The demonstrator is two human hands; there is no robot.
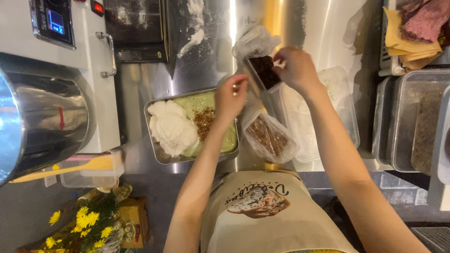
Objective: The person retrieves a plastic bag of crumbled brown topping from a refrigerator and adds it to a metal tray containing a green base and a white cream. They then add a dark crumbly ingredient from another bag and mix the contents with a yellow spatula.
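Your right hand (296, 69) grips the small clear plastic tub of dark brown pieces (264, 71), fingers curled over its far edge and tipping it a little toward you. The tub hangs above the steel counter, just beyond and to the right of the rectangular steel tray (159, 152). Your left hand (230, 96) hovers over the tray's far right corner with its fingers pinched together; something thin seems to lie between them, but you cannot tell what. That hand is close to the tub without clearly touching it.

Inside the tray lies a pale green layer (225, 136), with a mound of white cream (171, 126) at its left end and a patch of brown crumbs (204, 122) near the middle. Just right of the tray sits a clear plastic bag of brown chopped bits (268, 137), leaning against a large empty clear plastic container (328, 117). Beyond the tub lies a crumpled clear plastic wrap (255, 42). Left of the tray stands a big steel mixer bowl (42, 117), and below it a yellow spatula (70, 167) lies across a small clear box.
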